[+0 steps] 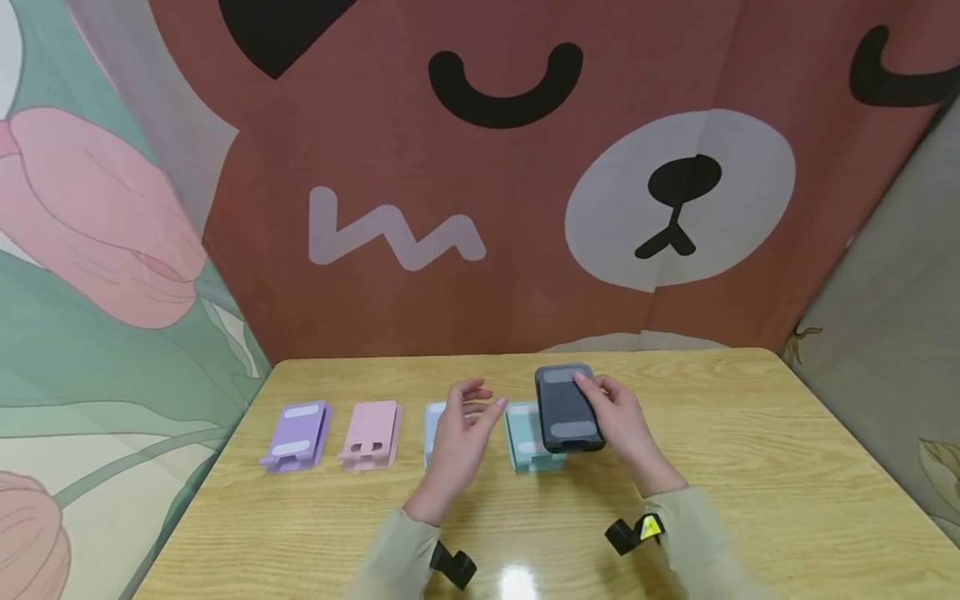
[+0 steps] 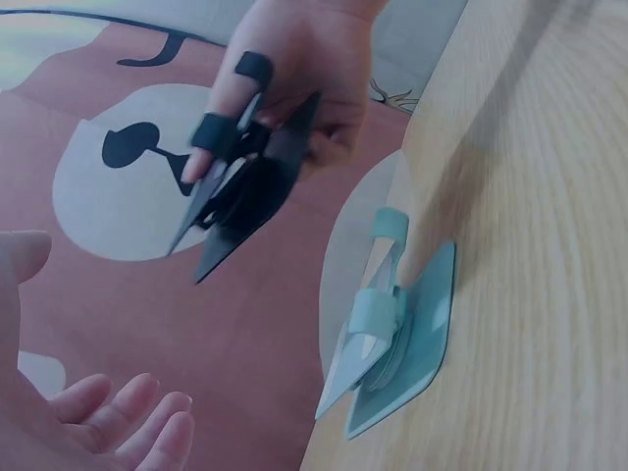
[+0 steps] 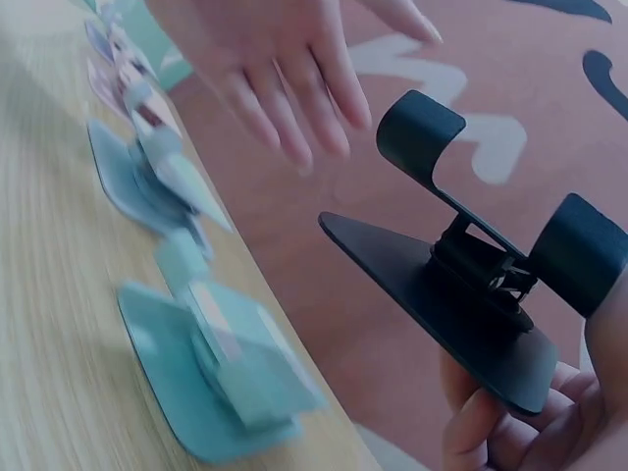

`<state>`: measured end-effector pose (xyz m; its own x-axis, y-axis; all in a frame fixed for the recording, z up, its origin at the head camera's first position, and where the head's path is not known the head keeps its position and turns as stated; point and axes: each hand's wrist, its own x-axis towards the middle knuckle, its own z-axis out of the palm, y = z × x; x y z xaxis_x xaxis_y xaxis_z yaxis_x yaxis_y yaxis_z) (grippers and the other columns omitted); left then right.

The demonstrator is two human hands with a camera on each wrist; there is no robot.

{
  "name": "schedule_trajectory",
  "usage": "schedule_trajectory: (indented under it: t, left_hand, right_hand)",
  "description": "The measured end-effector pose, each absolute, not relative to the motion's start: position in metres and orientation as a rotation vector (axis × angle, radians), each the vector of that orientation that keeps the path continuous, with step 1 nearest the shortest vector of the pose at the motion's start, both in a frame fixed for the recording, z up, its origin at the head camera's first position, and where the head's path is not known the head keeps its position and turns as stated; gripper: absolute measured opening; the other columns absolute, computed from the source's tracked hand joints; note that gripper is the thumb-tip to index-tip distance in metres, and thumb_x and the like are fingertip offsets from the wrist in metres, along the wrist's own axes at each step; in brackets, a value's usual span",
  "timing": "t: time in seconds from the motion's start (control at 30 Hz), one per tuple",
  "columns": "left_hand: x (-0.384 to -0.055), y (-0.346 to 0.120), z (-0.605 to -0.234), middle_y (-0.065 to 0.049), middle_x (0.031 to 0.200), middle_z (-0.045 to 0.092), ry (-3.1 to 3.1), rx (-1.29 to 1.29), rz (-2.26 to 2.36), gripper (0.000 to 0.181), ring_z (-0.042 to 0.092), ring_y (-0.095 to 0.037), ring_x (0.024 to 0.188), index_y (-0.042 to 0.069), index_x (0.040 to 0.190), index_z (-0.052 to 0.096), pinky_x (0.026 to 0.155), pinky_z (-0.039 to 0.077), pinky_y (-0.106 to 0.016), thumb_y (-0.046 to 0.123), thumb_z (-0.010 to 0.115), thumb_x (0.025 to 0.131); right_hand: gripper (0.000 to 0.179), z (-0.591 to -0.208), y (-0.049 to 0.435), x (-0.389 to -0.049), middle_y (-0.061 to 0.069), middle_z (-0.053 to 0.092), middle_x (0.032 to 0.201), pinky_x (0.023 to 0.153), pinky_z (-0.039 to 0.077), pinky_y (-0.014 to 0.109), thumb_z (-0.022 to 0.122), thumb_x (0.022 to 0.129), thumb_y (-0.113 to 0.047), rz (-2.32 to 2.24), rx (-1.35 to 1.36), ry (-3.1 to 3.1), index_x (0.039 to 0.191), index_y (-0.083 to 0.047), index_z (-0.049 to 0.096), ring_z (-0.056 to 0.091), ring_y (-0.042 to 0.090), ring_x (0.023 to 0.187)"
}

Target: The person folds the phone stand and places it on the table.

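My right hand grips a black folding phone stand by its right edge, thumb on the upper face. It is held above the table, overlapping the teal phone stand in the head view. The right wrist view shows its flat base plate and two curved hooks. Fingers loosely spread, my left hand hovers with nothing in it, left of the black stand. A light blue phone stand lies partly hidden behind that hand. Both teal and light blue stands rest on the tabletop.
Farther left on the wooden table lie a pink phone stand and a purple one, in a row with the others. A curtain printed with a bear hangs behind the table's back edge.
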<state>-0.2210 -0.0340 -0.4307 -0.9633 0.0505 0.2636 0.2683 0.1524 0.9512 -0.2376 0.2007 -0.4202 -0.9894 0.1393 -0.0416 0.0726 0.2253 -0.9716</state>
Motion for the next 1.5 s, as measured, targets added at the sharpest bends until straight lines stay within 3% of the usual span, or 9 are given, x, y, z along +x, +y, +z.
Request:
schedule_trajectory:
  t: [0.27, 0.6, 0.9, 1.17, 1.4, 1.5]
  left_hand:
    - [-0.223, -0.040, -0.428, -0.011, 0.120, 0.063, -2.181, -0.358, -1.904, 0.044, 0.062, -0.027, 0.112, 0.001, 0.132, 0.053, 0.101, 0.046, -0.048, 0.026, 0.069, 0.099]
    - [-0.227, -0.053, -0.421, -0.017, 0.123, 0.063, -2.232, -0.373, -1.818, 0.043, 0.060, -0.028, 0.115, 0.000, 0.131, 0.055, 0.103, 0.044, -0.049, 0.029, 0.066, 0.101]
    - [-0.227, -0.061, -0.409, -0.009, 0.125, 0.063, -2.312, -0.368, -1.771, 0.047, 0.056, -0.032, 0.122, 0.005, 0.132, 0.055, 0.107, 0.041, -0.046, 0.039, 0.065, 0.101]
    - [-0.230, -0.066, -0.406, -0.008, 0.127, 0.062, -2.341, -0.375, -1.720, 0.047, 0.055, -0.033, 0.124, 0.006, 0.132, 0.055, 0.108, 0.039, -0.045, 0.040, 0.064, 0.101]
    - [-0.229, -0.069, -0.404, -0.003, 0.129, 0.061, -2.390, -0.340, -1.696, 0.053, 0.054, -0.027, 0.125, 0.009, 0.134, 0.054, 0.109, 0.039, -0.043, 0.049, 0.062, 0.100]
    - [-0.229, -0.070, -0.403, -0.001, 0.128, 0.061, -2.404, -0.329, -1.680, 0.054, 0.054, -0.023, 0.124, 0.011, 0.133, 0.055, 0.109, 0.039, -0.042, 0.052, 0.062, 0.099]
  right_hand:
    - [0.063, -0.430, 0.228, -0.245, 0.013, 0.061, 0.099, 0.071, 0.049, 0.031, 0.054, 0.099, -0.062, 1.787, -0.254, -2.496, 0.114, 0.000, 0.057, 0.058, 0.021, 0.083]
    - [0.068, -0.447, 0.252, -0.255, 0.019, 0.059, 0.108, 0.076, 0.046, 0.035, 0.051, 0.101, -0.060, 1.636, -0.257, -2.681, 0.122, 0.005, 0.055, 0.055, 0.029, 0.094]
    - [0.063, -0.456, 0.260, -0.264, 0.017, 0.062, 0.097, 0.072, 0.045, 0.034, 0.053, 0.103, -0.053, 1.493, -0.213, -2.786, 0.117, 0.009, 0.058, 0.057, 0.029, 0.088]
    - [0.054, -0.462, 0.262, -0.269, 0.014, 0.059, 0.088, 0.069, 0.043, 0.033, 0.055, 0.103, -0.047, 1.399, -0.214, -2.838, 0.100, 0.006, 0.060, 0.055, 0.028, 0.084]
    - [0.066, -0.459, 0.264, -0.268, 0.022, 0.063, 0.105, 0.078, 0.045, 0.040, 0.057, 0.100, -0.053, 1.281, -0.263, -2.908, 0.117, 0.011, 0.060, 0.056, 0.033, 0.093]
    - [0.059, -0.458, 0.265, -0.268, 0.022, 0.062, 0.100, 0.075, 0.045, 0.040, 0.060, 0.099, -0.049, 1.187, -0.263, -2.929, 0.109, 0.008, 0.058, 0.057, 0.033, 0.089]
